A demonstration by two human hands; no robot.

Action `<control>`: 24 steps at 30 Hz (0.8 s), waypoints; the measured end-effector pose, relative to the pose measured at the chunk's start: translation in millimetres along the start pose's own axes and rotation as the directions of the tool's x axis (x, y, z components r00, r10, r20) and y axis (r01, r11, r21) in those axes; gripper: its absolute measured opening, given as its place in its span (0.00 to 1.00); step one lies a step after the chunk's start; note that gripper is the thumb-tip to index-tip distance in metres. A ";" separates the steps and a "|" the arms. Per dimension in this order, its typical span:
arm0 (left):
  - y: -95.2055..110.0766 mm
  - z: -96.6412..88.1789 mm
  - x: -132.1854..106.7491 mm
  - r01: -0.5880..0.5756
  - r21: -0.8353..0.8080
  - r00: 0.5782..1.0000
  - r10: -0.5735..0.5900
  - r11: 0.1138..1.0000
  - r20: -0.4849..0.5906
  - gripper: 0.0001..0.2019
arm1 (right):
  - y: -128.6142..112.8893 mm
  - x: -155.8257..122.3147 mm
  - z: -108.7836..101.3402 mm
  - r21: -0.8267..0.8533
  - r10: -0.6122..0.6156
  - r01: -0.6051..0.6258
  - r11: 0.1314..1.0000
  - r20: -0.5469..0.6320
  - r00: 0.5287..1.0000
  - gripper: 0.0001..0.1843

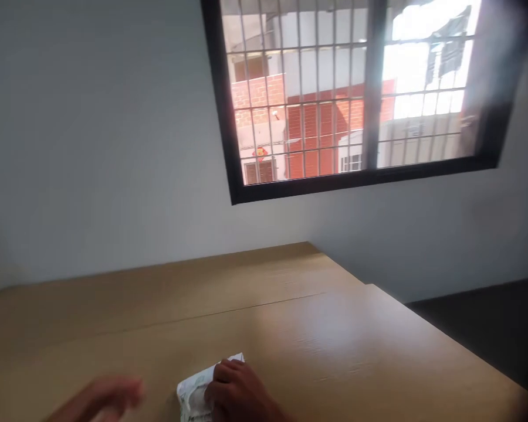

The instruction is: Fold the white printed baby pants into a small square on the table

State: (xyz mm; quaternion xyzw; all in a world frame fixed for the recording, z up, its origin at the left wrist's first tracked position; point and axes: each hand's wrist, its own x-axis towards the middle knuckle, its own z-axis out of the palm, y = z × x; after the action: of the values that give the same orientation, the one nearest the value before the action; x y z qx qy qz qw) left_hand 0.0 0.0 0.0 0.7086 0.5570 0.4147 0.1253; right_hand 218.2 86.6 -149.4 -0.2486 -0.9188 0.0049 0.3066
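My right hand (237, 391) is curled over a crumpled white packet (194, 391), which lies at the near side of the wooden table (317, 334). My fingers bend across the packet's upper end and press on it, so the hand is closed around that end at least, but the packet's underside and my thumb are out of view, and I cannot tell whether I have it firmly gripped or am only covering it. My left hand (101, 397) is blurred, open with the fingers loose, just left of the packet over the table and not touching it. As I judge it, the step in hand is getting hold of the packet, and a next move calls for a firm hold on its crumpled body before anything else is done with it. Across the table runs a thin seam (229, 312); beyond its far end are a white wall (92, 146) and a barred window (356, 94), and past its right edge lies a dark surface (479, 328).
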 end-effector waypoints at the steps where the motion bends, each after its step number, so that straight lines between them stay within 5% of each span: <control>1: -2.6 4.0 0.9 0.010 -0.004 0.999 -0.009 1.000 0.041 0.12 | -2.0 -1.7 -2.5 0.014 0.012 -0.012 1.000 -0.002 1.000 0.07; 5: -19.8 48.0 7.6 -0.031 0.012 0.940 0.026 0.999 0.339 0.09 | -7.9 -4.4 -13.2 0.071 0.029 -0.028 0.997 -0.009 1.000 0.09; 9: -46.5 86.1 -5.8 -0.053 -0.021 0.931 0.057 0.998 0.361 0.06 | -3.4 -3.1 -7.2 0.132 -0.006 0.015 0.991 -0.069 0.998 0.09; 16: -67.7 80.5 -33.5 0.027 -0.140 0.959 0.014 0.990 0.285 0.18 | 0.1 -5.3 -11.7 0.079 0.004 0.002 0.997 -0.086 0.996 0.08; 21: -76.0 83.7 -23.2 -0.044 -0.252 0.948 0.120 0.967 0.296 0.15 | -7.6 -2.2 -13.1 -0.015 0.083 -0.092 0.996 -0.323 0.943 0.10; 24: -80.1 90.6 -17.7 -0.025 -0.248 0.973 0.081 0.968 0.218 0.13 | -10.2 1.0 -10.9 -0.042 -0.051 0.039 0.998 -0.375 0.926 0.11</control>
State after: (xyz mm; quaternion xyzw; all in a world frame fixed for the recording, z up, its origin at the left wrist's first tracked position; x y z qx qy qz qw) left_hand 10.4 37.8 -115.7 0.7452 0.4647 0.3998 0.2625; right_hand 219.1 76.5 -138.4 -0.2289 -0.8485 -0.0654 0.4726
